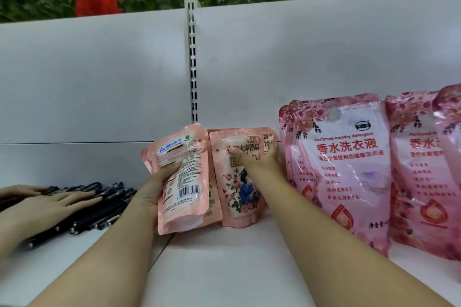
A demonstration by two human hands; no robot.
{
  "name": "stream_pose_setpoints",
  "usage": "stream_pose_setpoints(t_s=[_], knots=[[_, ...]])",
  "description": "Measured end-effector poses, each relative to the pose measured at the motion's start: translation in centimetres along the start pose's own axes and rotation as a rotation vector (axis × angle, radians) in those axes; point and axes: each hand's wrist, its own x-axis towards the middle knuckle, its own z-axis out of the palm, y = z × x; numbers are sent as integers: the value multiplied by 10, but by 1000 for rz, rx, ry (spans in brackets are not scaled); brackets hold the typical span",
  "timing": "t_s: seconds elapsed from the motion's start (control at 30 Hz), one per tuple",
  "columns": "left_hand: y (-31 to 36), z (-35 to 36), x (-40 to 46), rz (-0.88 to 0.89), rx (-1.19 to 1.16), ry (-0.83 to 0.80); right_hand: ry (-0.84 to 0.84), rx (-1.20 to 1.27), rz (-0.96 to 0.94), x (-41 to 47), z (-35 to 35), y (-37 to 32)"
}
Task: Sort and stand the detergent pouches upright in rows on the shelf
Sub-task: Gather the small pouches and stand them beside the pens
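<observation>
The pouch (183, 179) in the left hand (152, 189) is pale salmon pink with a white panel, blue lettering and a black barcode. The pouch (240, 177) under the right hand (259, 159) is pink with roses and a dark blue figure. Right of it, the big pouches (341, 169) are rose-patterned pink with red lettering. Left of the hands lie black pens (99, 204). The shelf (224, 269) is white.

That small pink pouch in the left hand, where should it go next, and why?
Probably turned front-out and stood beside the small floral pouch that the right hand steadies. The left hand holds the small pink pouch tilted, barcode side showing, while the large pink pouches already stand upright to the right.
</observation>
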Motion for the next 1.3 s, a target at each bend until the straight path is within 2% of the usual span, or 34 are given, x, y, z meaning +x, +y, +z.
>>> stream_pose_setpoints(t_s=[0.1,0.2,0.3,0.43,0.67,0.83,0.93,1.3], knots=[[0,0,0,29,8,28,-80,157,91,1,1,1],[-1,0,2,27,9,37,87,232,1,5,2,6],[-1,-1,1,27,1,29,264,122,-32,13,9,13],[2,-3,1,31,-3,52,352,-15,-21,18,19,18],[6,-3,0,-3,52,29,295,79,-33,20,18,25],[4,4,-3,-54,144,-53,204,133,119,24,22,31],[4,3,0,-48,129,-18,217,208,165,29,23,34],[6,-1,4,-6,112,74,279,135,137,21,13,29]])
